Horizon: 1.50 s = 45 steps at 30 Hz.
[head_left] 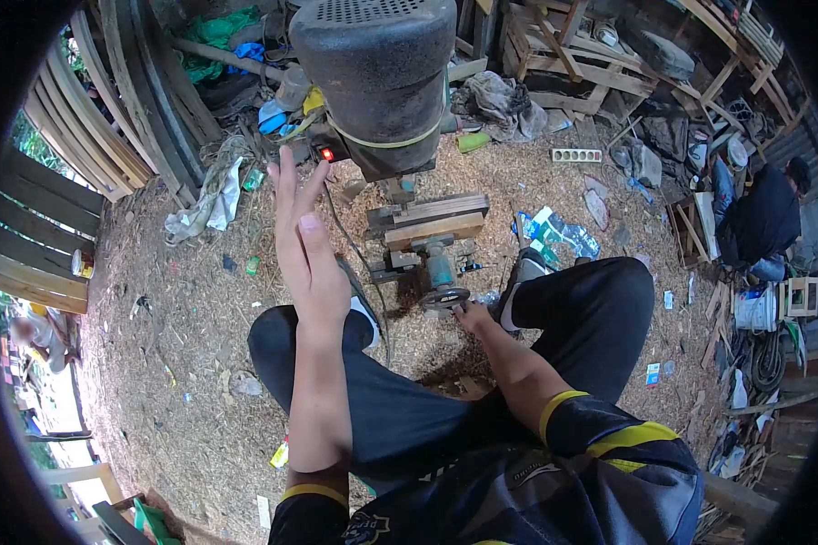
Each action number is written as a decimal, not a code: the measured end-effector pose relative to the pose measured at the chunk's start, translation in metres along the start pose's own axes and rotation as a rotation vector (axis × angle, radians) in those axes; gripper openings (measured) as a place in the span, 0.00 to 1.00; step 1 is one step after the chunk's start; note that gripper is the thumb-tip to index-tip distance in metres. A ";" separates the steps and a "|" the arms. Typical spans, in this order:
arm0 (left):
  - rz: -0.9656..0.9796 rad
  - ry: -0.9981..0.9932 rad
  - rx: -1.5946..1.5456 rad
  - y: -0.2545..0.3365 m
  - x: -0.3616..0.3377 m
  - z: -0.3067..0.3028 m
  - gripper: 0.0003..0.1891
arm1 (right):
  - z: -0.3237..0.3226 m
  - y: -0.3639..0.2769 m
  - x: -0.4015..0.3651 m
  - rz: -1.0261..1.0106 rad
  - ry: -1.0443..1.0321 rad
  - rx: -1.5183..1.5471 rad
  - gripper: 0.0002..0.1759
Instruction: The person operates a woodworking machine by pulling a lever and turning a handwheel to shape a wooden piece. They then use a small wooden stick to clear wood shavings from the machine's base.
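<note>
My left hand is raised with its fingers stretched out, holding nothing. Its fingertips come up beside a small red-lit switch on the side of a big dark machine housing. Lower down, my right hand has its fingers closed at the rim of a black handwheel. The wheel sits on the end of a teal metal vise. Just beyond it, wooden blocks lie across the metal base under the housing.
A dark cable runs down from the switch to the ground. Wood shavings cover the floor. A power strip lies ahead on the right. Planks lean at the left, and a person sits at the far right.
</note>
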<state>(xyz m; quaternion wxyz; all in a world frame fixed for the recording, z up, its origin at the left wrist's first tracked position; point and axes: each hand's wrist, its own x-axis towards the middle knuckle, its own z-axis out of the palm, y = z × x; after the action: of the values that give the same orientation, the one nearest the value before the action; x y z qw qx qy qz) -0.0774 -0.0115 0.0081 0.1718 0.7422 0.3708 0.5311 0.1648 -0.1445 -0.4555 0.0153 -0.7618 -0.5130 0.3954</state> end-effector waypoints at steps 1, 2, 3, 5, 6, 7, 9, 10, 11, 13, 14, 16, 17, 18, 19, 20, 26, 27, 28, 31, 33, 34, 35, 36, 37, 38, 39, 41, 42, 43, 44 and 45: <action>-0.013 0.000 -0.005 0.001 0.000 0.000 0.34 | 0.003 0.003 0.003 0.001 -0.013 -0.021 0.41; -0.025 0.001 -0.010 0.002 0.000 0.000 0.35 | 0.006 0.003 0.006 0.019 -0.013 0.001 0.41; -0.030 0.003 -0.012 0.001 0.000 0.000 0.35 | 0.020 0.013 0.020 0.037 -0.013 0.023 0.41; -0.039 0.008 -0.011 -0.001 0.000 0.000 0.36 | 0.023 0.017 0.021 0.046 -0.011 0.088 0.41; -0.039 0.008 -0.041 -0.001 0.000 -0.001 0.35 | 0.020 0.017 0.017 0.036 -0.005 0.131 0.41; -0.037 0.009 -0.070 -0.002 0.000 -0.001 0.34 | 0.016 0.016 0.016 0.026 0.001 0.176 0.41; -0.030 0.006 -0.087 -0.005 0.000 -0.002 0.34 | 0.013 0.015 0.016 0.012 -0.020 0.208 0.41; -0.025 0.003 -0.074 -0.007 0.000 -0.003 0.34 | 0.013 0.014 0.019 0.005 -0.032 0.224 0.41; -0.028 0.000 -0.065 -0.007 0.000 -0.004 0.35 | 0.013 0.017 0.019 0.054 -0.132 0.383 0.39; -0.041 -0.006 -0.048 -0.006 0.001 -0.005 0.36 | 0.019 0.021 0.030 0.029 -0.113 0.207 0.39; -0.052 -0.007 -0.040 -0.005 0.001 -0.005 0.37 | 0.022 0.024 0.034 0.015 -0.104 0.117 0.40; -0.079 0.004 -0.050 -0.005 0.001 -0.003 0.38 | 0.022 0.025 0.032 -0.037 -0.071 0.100 0.41; -0.088 0.005 -0.050 -0.005 0.001 -0.003 0.38 | 0.023 0.025 0.031 -0.063 -0.056 0.093 0.42; -0.097 0.006 -0.050 -0.005 0.001 -0.003 0.39 | 0.024 0.026 0.034 -0.056 -0.065 0.081 0.43; -0.101 0.005 -0.049 -0.005 0.000 -0.002 0.39 | 0.026 0.027 0.035 -0.048 -0.074 0.068 0.43; -0.103 0.005 -0.050 -0.005 0.000 -0.002 0.39 | 0.027 0.029 0.036 -0.038 -0.083 0.054 0.44; -0.099 0.016 -0.048 -0.007 0.001 -0.002 0.38 | 0.012 0.020 0.025 -0.027 -0.092 0.041 0.44; -0.102 0.018 -0.048 -0.006 0.000 -0.002 0.38 | 0.012 0.020 0.025 -0.002 -0.129 0.045 0.44; -0.103 0.024 -0.052 -0.004 0.001 -0.002 0.38 | 0.010 0.019 0.027 0.020 -0.163 0.049 0.44; -0.098 0.044 -0.058 -0.003 0.002 -0.002 0.37 | -0.003 0.009 0.025 0.069 -0.208 0.034 0.43; -0.099 0.053 -0.043 -0.004 -0.001 -0.001 0.36 | -0.005 0.007 0.019 0.069 -0.213 0.016 0.43; -0.097 0.061 -0.028 -0.005 -0.001 -0.001 0.36 | -0.003 0.011 0.024 0.050 -0.206 0.004 0.43; -0.092 0.065 -0.012 -0.006 -0.001 -0.002 0.36 | 0.002 0.014 0.027 0.028 -0.202 -0.007 0.44; -0.087 0.068 0.004 -0.006 -0.001 -0.003 0.37 | 0.004 0.016 0.027 0.023 -0.194 0.022 0.43; -0.078 0.066 0.018 -0.006 -0.002 -0.004 0.36 | 0.006 0.017 0.026 0.018 -0.186 0.052 0.44; -0.056 0.061 0.033 -0.007 -0.002 -0.006 0.35 | 0.007 0.019 0.026 -0.003 -0.153 0.073 0.44; -0.034 0.057 0.048 -0.008 -0.002 -0.007 0.35 | 0.008 0.022 0.027 -0.025 -0.120 0.093 0.44; 0.018 0.051 0.065 -0.012 -0.003 -0.008 0.34 | 0.012 0.030 0.022 -0.096 -0.008 0.112 0.43; 0.037 0.053 0.064 -0.013 -0.004 -0.008 0.34 | 0.006 0.030 0.023 -0.052 -0.056 0.043 0.42; 0.041 0.065 0.046 -0.011 -0.004 -0.007 0.33 | -0.004 0.027 0.024 -0.008 -0.105 -0.025 0.42; 0.044 0.075 0.049 -0.009 -0.003 -0.006 0.32 | -0.014 0.022 0.026 0.036 -0.153 -0.091 0.41; 0.047 0.084 0.052 -0.006 -0.003 -0.006 0.31 | -0.027 0.014 0.026 0.075 -0.173 -0.116 0.39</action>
<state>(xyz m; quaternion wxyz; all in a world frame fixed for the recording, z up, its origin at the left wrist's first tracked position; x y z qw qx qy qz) -0.0855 -0.0101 0.0041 0.1241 0.7319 0.3739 0.5560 0.1966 -0.1200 -0.4581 -0.0880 -0.7430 -0.5057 0.4295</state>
